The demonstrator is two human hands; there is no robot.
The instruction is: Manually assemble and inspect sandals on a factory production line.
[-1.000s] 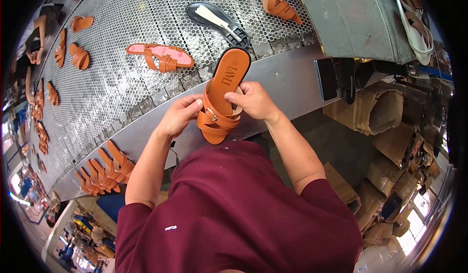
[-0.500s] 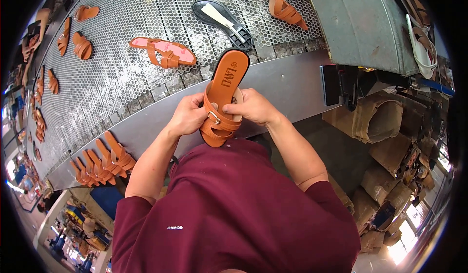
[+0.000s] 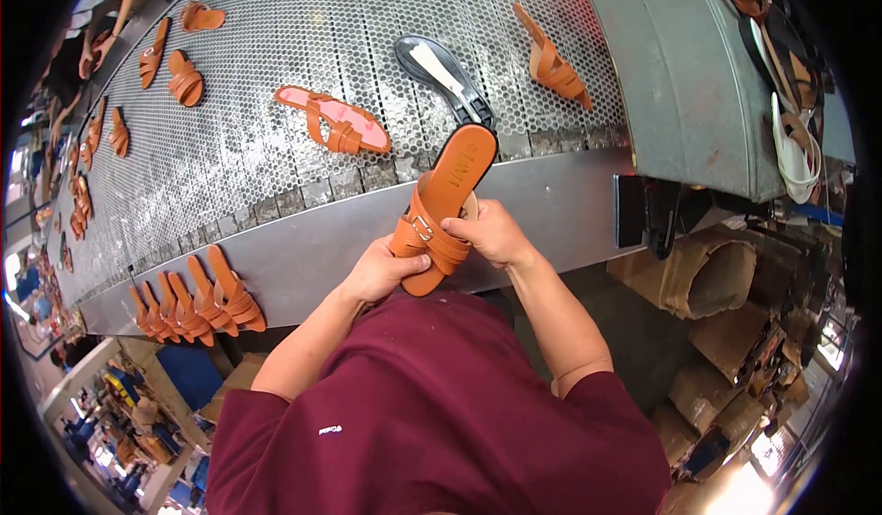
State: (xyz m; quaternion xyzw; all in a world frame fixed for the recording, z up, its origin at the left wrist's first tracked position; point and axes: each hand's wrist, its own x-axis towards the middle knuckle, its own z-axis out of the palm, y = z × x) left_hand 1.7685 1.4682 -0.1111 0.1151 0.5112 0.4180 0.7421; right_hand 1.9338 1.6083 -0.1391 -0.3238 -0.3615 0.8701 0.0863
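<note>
Two bare hands grip one orange strappy sandal (image 3: 443, 207) above the steel edge of a perforated conveyor belt (image 3: 276, 101), the sandal's heel end pointing up toward the belt and its toe end down toward the person's chest. The left hand (image 3: 384, 271) is wrapped around the toe end with the thumb pressed on the straps beside a small metal buckle; the right hand (image 3: 493, 232) is closed on the sandal's right side, fingers curled over the straps.

Just beyond the sandal, a black sole with a pale insole (image 3: 444, 76) lies on the belt, with a pink-soled sandal with orange straps (image 3: 333, 121) to its left and another orange sandal (image 3: 549, 57) standing on edge to its right. A row of orange sandals (image 3: 195, 302) leans along the belt's near edge at lower left. More orange sandals (image 3: 175, 65) are scattered farther up the belt. Cardboard boxes (image 3: 712, 271) sit on the floor at right.
</note>
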